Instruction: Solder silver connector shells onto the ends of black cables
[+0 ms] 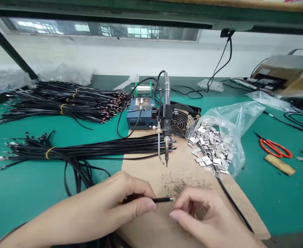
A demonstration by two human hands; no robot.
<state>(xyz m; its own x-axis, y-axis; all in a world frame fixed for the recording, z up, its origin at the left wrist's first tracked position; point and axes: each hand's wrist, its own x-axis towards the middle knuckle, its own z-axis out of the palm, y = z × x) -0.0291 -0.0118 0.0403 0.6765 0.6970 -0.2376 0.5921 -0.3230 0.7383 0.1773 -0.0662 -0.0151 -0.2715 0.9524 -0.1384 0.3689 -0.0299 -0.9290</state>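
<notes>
My left hand [127, 203] is closed round a black cable [162, 199], thumb and fingers pinching it a little behind its stripped end. Short coloured wires [172, 198], with green and red among them, stick out of that end. Right beside them is my right hand [196, 212], its thumb and forefinger brought together at the wire tips; whatever lies between these fingertips is hidden. Above and beyond both hands, a soldering iron [167, 117] is fixed pointing down in a stand, with a bent metal tube [160, 148] beside its tip.
Brown cardboard [146, 168] covers part of the green table. Silvery connector shells [213, 146] spill from a plastic bag at right, near orange-handled scissors [275, 148]. Bundled black cables [89, 150] lie left. A blue soldering station [141, 115], solder spool [143, 89] and fan [179, 122] stand behind.
</notes>
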